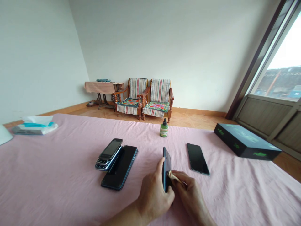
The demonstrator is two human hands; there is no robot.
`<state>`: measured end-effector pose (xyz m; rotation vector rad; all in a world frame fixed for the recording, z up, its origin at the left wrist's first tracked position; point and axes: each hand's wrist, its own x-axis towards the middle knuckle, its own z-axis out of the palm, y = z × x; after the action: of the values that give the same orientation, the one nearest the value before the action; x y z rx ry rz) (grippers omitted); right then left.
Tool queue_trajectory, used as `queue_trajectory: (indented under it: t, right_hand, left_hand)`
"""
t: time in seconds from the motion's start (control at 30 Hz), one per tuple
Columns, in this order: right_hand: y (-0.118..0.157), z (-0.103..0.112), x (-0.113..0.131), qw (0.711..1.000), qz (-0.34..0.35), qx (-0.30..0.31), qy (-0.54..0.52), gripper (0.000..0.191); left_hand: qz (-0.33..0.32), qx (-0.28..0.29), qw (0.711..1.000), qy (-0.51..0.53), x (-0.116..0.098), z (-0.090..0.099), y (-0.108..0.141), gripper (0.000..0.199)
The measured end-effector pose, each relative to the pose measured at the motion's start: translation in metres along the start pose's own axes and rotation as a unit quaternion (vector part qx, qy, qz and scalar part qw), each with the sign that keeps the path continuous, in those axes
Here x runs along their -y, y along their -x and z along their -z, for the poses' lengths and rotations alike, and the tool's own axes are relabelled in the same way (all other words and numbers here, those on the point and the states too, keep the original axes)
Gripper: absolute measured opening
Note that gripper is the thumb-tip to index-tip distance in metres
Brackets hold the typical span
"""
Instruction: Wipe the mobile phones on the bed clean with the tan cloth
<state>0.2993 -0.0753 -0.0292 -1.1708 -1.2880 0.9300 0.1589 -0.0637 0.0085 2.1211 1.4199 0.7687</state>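
Note:
My left hand (154, 190) grips a dark smartphone (167, 160) by its lower part, holding it upright on edge above the pink cloth. Pinched in my right hand (190, 191) is a small cream-coloured cloth (174, 176), which touches the phone's right-hand face. To the right lies another black smartphone (198, 158), flat. On the left, a large dark phone (119, 168) rests beside a small stack of older phones (110, 150) that leans over its edge. Part of the held phone is hidden behind my fingers.
A green spray bottle (164, 128) stands beyond my hands. At the right is a black box (246, 141) with green lettering; at the far left, a tissue pack (35, 125). Pink cloth (58, 188) covers the surface. Two wooden chairs (156, 105) stand against the wall.

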Motion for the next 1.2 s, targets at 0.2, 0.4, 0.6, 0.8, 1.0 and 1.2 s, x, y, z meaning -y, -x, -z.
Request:
queue_trajectory:
  t: [0.2,0.4,0.6,0.8,1.0,1.2]
  right_hand:
    - [0.001,-0.003,0.007,0.999,0.006,0.032,-0.024,0.024]
    - [-0.006,0.005,0.007,1.000,-0.006,0.011,0.016,0.022]
    - [-0.046,0.020,0.014,0.984,0.047,-0.086,0.146,0.038]
    - [-0.087,0.004,0.006,0.974,0.091,-0.085,0.189,0.043]
    - [-0.077,-0.007,0.008,0.972,0.124,-0.049,0.196,0.037]
    - [-0.068,-0.002,0.003,0.973,0.170,-0.023,0.154,0.022]
  left_hand:
    - [-0.015,0.014,1.000,-0.012,-0.003,0.004,0.003,0.081]
    - [-0.021,0.014,0.999,-0.032,-0.001,0.002,0.001,0.081]
    - [-0.009,0.009,0.999,-0.052,0.001,-0.001,0.002,0.084]
    - [-0.014,0.005,0.998,-0.058,0.002,-0.001,0.003,0.083]
    - [-0.058,-0.039,0.997,-0.032,0.013,-0.007,0.003,0.082]
    - [-0.052,-0.033,0.998,-0.009,0.012,-0.009,0.002,0.083]
